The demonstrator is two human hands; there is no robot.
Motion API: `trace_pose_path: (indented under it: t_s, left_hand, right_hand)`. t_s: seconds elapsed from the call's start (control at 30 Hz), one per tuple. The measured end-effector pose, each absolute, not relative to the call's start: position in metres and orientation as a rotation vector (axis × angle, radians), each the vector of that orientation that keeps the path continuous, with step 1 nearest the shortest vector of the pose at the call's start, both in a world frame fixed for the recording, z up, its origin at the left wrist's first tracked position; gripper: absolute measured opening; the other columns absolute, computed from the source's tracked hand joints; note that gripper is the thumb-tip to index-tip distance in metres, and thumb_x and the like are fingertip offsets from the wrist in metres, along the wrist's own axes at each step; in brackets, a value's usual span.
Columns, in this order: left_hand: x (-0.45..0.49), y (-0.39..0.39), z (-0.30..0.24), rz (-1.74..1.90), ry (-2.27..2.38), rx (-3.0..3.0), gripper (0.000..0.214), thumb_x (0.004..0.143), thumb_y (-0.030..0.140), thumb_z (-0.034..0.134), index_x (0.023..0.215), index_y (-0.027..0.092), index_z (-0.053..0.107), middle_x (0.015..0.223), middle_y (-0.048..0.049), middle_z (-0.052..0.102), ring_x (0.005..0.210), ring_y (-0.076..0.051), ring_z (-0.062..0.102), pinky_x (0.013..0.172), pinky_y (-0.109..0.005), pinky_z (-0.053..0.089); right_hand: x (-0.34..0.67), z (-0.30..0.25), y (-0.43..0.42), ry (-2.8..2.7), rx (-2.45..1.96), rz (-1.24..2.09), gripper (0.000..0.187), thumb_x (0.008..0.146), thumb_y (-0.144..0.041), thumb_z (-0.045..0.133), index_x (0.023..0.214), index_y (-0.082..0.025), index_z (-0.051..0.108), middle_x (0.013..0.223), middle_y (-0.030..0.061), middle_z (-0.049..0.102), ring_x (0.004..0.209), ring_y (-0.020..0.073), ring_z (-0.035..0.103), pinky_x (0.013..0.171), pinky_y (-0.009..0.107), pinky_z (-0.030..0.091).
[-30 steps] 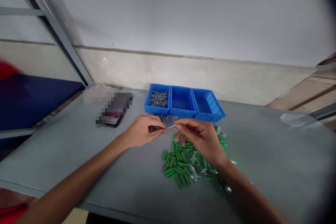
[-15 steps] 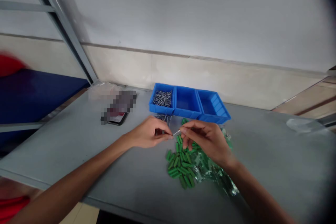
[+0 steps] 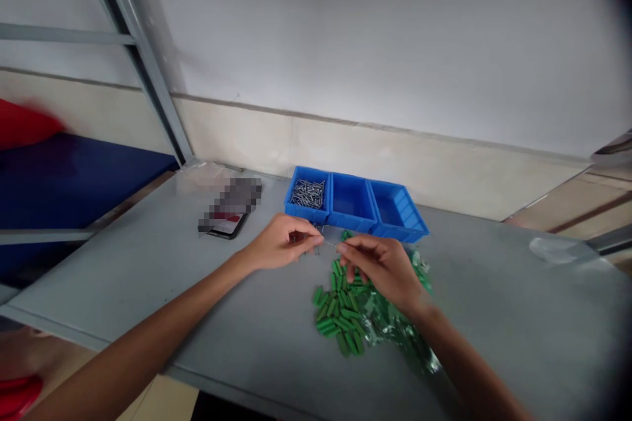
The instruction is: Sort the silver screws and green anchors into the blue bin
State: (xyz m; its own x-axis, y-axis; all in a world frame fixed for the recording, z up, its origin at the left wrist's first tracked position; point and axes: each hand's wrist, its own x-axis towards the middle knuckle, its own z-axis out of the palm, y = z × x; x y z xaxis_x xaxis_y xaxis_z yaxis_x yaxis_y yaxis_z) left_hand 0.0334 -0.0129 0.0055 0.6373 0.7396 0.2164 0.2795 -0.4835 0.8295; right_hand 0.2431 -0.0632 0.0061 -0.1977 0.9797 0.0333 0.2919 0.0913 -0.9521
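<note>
Over the table my left hand [image 3: 286,241] and my right hand [image 3: 378,266] face each other with fingertips pinched. A thin metal screw [image 3: 330,243] spans the small gap between them, one end at each hand's fingertips. Its ends are hidden by the fingers. Below and beside my right hand lies a pile of green plastic wall plugs [image 3: 340,316], some partly in a clear plastic bag [image 3: 388,322]. Behind my left hand a few loose screws [image 3: 317,250] rest on the table, partly covered by the fingers.
A row of three joined blue bins [image 3: 353,220] stands near the wall; the left one holds many screws [image 3: 309,194]. A phone [image 3: 227,225], partly pixelated, lies left on the grey table [image 3: 207,316]. Clear plastic [image 3: 555,248] lies far right. A metal frame [image 3: 148,72] rises at left.
The view has shifted slightly. My hands have drawn a little further apart, and the thin screw stays between the fingertips.
</note>
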Motion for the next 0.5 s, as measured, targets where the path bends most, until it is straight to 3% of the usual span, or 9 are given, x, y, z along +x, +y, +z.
trace_pose_path:
  t_s: [0.3,0.4,0.5]
  left_hand:
    - [0.032,-0.013,0.002,0.674,0.723,2.008,0.027,0.089,0.032,0.053,0.078,0.013,0.068,0.067,-0.0015,0.061,0.049,-0.006,0.053,0.046,-0.017,0.041]
    - [0.034,-0.014,0.001,0.675,0.740,2.017,0.034,0.092,0.035,0.049,0.071,0.012,0.064,0.061,-0.0001,0.059,0.048,-0.007,0.052,0.046,-0.017,0.040]
    - [0.035,-0.013,0.001,0.813,0.838,1.995,0.040,0.095,0.038,0.042,0.070,0.013,0.060,0.053,0.0022,0.053,0.046,-0.007,0.049,0.046,-0.018,0.039]
  right_hand:
    - [0.242,0.005,-0.066,-1.668,-1.256,1.464,0.024,0.080,-0.038,0.064,0.069,-0.017,0.070,0.063,0.0020,0.068,0.050,0.0109,0.064,0.039,0.018,0.040]
    - [0.241,0.006,-0.069,-1.723,-1.282,1.391,0.023,0.081,-0.035,0.062,0.068,-0.018,0.070,0.062,0.0019,0.068,0.050,0.0117,0.064,0.040,0.019,0.041]
    - [0.237,0.015,-0.076,-1.777,-1.272,1.090,0.020,0.083,-0.032,0.060,0.071,-0.020,0.071,0.060,0.0010,0.068,0.050,0.0134,0.063,0.046,0.024,0.047]
